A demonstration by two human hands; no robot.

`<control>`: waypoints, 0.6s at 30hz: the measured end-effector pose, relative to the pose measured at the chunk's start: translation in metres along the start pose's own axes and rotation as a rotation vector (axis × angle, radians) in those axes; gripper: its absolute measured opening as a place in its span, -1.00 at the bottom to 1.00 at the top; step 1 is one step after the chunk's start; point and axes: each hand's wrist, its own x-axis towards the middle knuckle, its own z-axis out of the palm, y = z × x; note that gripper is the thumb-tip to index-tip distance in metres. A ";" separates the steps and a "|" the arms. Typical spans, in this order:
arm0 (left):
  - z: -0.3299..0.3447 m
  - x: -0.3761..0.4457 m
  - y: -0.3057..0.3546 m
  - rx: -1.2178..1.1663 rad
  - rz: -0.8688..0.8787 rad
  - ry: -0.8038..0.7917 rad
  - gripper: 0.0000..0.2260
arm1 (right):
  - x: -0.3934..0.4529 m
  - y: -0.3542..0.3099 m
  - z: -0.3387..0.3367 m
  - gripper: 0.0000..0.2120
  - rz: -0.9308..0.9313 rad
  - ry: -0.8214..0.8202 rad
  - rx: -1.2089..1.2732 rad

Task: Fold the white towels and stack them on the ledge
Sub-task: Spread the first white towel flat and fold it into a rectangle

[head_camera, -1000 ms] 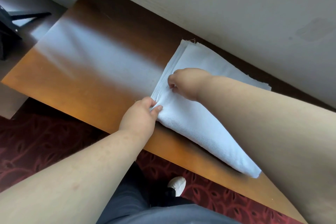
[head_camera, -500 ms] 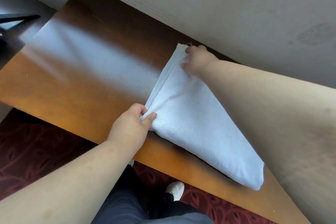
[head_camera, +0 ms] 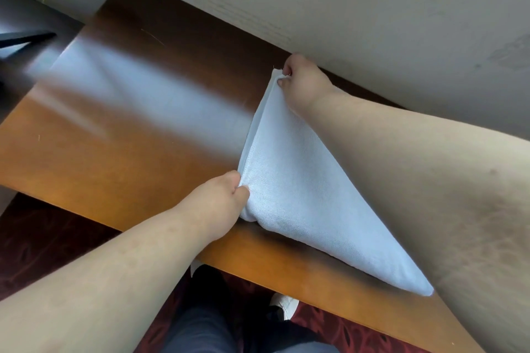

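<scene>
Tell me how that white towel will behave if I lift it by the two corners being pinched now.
Likely floppy: the white towel is soft terry, folded in layers, and would sag between the left hand and right hand. Probably light, since fingertip pinches hold it. The stacked edges may splay apart. It should grip rather than slide on the wooden ledge.

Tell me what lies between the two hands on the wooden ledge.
In the head view, the folded white towel's layered left edge runs between them: the left hand pinches its near corner, the right hand its far corner by the wall.
</scene>
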 end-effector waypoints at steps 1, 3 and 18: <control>-0.002 0.002 0.000 -0.025 -0.008 -0.019 -0.75 | 0.001 -0.002 0.003 -0.91 0.009 0.010 0.021; -0.003 0.004 -0.001 -0.064 -0.023 -0.037 -0.76 | 0.002 -0.003 0.008 -0.85 0.027 0.009 0.087; 0.009 0.017 0.013 0.021 -0.003 0.244 -0.28 | 0.006 0.048 -0.019 -0.53 0.105 0.003 -0.080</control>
